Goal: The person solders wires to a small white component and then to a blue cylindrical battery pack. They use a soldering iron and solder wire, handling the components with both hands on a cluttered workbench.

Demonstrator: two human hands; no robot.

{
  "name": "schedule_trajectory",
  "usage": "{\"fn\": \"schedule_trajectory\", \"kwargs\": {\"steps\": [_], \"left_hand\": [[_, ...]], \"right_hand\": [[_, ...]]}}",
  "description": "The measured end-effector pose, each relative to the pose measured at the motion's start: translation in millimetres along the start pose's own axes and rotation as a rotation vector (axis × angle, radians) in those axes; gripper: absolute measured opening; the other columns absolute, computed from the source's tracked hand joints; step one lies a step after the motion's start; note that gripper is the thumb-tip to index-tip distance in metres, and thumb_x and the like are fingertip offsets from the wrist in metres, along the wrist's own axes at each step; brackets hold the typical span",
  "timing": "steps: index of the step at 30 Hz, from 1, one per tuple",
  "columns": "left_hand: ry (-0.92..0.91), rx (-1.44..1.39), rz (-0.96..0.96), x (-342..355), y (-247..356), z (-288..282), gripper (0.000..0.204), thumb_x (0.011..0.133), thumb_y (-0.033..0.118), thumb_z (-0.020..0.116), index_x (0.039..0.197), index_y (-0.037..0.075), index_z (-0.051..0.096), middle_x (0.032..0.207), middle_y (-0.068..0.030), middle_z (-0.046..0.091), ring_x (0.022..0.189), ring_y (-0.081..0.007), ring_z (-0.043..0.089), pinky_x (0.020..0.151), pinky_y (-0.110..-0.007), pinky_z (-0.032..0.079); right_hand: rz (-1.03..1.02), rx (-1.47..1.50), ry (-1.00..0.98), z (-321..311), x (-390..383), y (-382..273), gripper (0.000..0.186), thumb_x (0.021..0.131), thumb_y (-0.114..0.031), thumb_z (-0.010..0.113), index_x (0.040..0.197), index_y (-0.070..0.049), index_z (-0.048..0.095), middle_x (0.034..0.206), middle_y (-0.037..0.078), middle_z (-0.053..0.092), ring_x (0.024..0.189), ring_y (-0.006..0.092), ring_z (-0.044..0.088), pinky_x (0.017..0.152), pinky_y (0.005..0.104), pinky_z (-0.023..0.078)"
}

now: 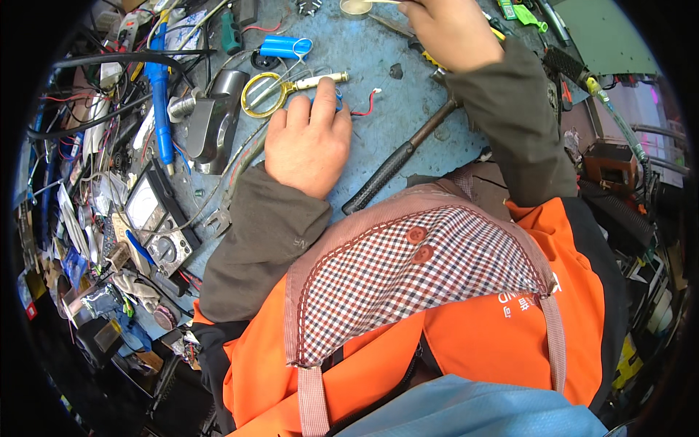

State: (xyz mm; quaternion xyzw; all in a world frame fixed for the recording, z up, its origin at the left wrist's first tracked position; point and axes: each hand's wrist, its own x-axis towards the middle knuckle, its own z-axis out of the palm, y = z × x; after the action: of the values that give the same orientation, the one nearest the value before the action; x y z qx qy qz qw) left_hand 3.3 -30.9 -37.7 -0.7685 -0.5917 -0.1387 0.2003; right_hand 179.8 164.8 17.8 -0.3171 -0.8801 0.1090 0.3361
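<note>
My left hand (309, 142) lies palm down on the blue bench, fingers bent over a blue cylindrical battery (339, 100) that is mostly hidden under them. A red lead (364, 112) with a small white plug runs out from it. Just beyond the fingertips lies a magnifying glass with a gold rim (263, 95) and a pale handle. At the top edge, my right hand (457, 35) pinches a thin pale stick (384, 1), its fingertips partly cut off. The stick's other end meets a small round pale dish-like thing (356, 6).
A black-handled hammer (399, 154) lies right of my left hand. Another blue battery (285, 47), a solder spool (181, 109), a blue soldering iron (160, 109) and an analog multimeter (162, 218) lie left, among tangled cables. A wire brush (566, 64) is at the right.
</note>
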Motion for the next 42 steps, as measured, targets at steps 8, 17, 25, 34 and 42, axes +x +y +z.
{"fn": "schedule_trajectory", "kwargs": {"steps": [8, 17, 25, 34, 42], "left_hand": [[-0.118, 0.03, -0.052, -1.3, 3.2, -6.3, 0.029, 0.083, 0.015, 0.067, 0.109, 0.012, 0.078, 0.137, -0.0077, 0.064, 0.099, -0.023, 0.061, 0.08, -0.037, 0.051], [0.053, -0.033, -0.023, 2.0, 2.1, 4.1, 0.008, 0.075, 0.018, 0.067, 0.074, 0.01, 0.069, 0.126, -0.0089, 0.065, 0.087, -0.0239, 0.055, 0.068, -0.037, 0.043], [0.004, -0.035, -0.118, -0.2, -0.6, -4.1, 0.022, 0.079, 0.015, 0.069, 0.099, 0.01, 0.077, 0.129, -0.0085, 0.065, 0.095, -0.0241, 0.061, 0.077, -0.037, 0.053], [-0.073, -0.047, -0.122, -4.9, -1.2, -9.3, 0.032, 0.083, 0.014, 0.069, 0.113, 0.015, 0.077, 0.137, -0.008, 0.064, 0.096, -0.026, 0.062, 0.079, -0.039, 0.057], [-0.203, -0.046, -0.004, -5.6, -4.2, -30.3, 0.056, 0.087, 0.015, 0.063, 0.141, 0.028, 0.066, 0.133, -0.0091, 0.064, 0.095, -0.0256, 0.062, 0.078, -0.039, 0.057]], "right_hand": [[-0.047, -0.339, -0.048, 52.9, 27.7, 37.5, 0.015, 0.087, -0.011, 0.062, 0.085, 0.0, 0.073, 0.087, 0.027, 0.071, 0.084, 0.0449, 0.071, 0.078, 0.0535, 0.056], [0.113, -0.122, -0.082, 26.4, 32.4, 17.8, 0.017, 0.086, -0.015, 0.067, 0.09, 0.0, 0.075, 0.083, 0.026, 0.071, 0.083, 0.0414, 0.072, 0.075, 0.0494, 0.057], [0.461, 0.654, -0.12, -2.3, -51.6, -38.6, 0.022, 0.104, -0.011, 0.054, 0.117, -0.001, 0.07, 0.087, 0.003, 0.067, 0.076, 0.0091, 0.062, 0.066, 0.0253, 0.052], [0.5, 0.592, -0.114, 42.6, -92.9, -66.1, 0.046, 0.09, -0.005, 0.075, 0.133, 0.002, 0.061, 0.116, 0.015, 0.067, 0.089, 0.0188, 0.073, 0.076, 0.0304, 0.059], [0.46, 0.528, -0.1, 51.2, -92.4, -61.1, 0.05, 0.083, 0.007, 0.067, 0.133, 0.0, 0.062, 0.117, 0.015, 0.068, 0.087, 0.0208, 0.074, 0.079, 0.0334, 0.06]]}}
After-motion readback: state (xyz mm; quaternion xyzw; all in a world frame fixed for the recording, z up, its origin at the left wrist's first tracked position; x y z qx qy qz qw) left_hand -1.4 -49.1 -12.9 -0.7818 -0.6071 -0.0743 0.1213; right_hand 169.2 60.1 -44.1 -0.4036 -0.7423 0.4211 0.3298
